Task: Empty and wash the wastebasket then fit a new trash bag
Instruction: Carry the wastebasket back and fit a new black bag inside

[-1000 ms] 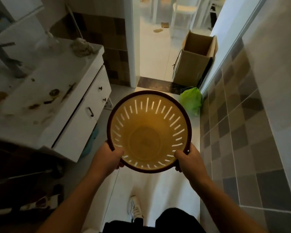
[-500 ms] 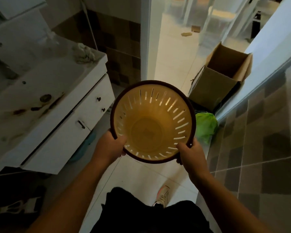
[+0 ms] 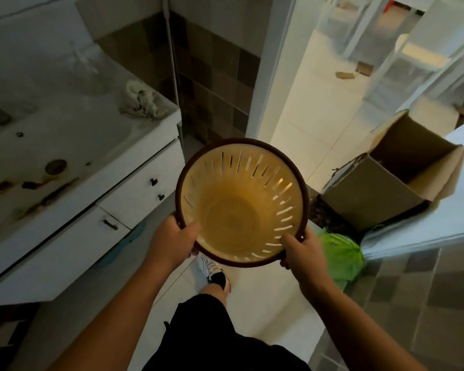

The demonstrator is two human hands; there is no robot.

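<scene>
The left hand point(image 3: 173, 241) and right hand point(image 3: 302, 251) are each gripping the near rim of a yellow slotted wastebasket point(image 3: 241, 202), thumbs curling inside. It is being held above the bathroom floor, showing nothing inside. A cardboard box point(image 3: 394, 178) is sitting open nearby, beside a tied green bag point(image 3: 342, 254).

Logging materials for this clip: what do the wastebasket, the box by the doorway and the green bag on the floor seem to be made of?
Wastebasket: likely plastic, tan and faintly translucent, light glowing through its slotted wall, with a darker brown rim.
Box: brown cardboard, matte, with open creased flaps.
Green bag: thin plastic film, probably; glossy, crumpled and bunched.
</scene>
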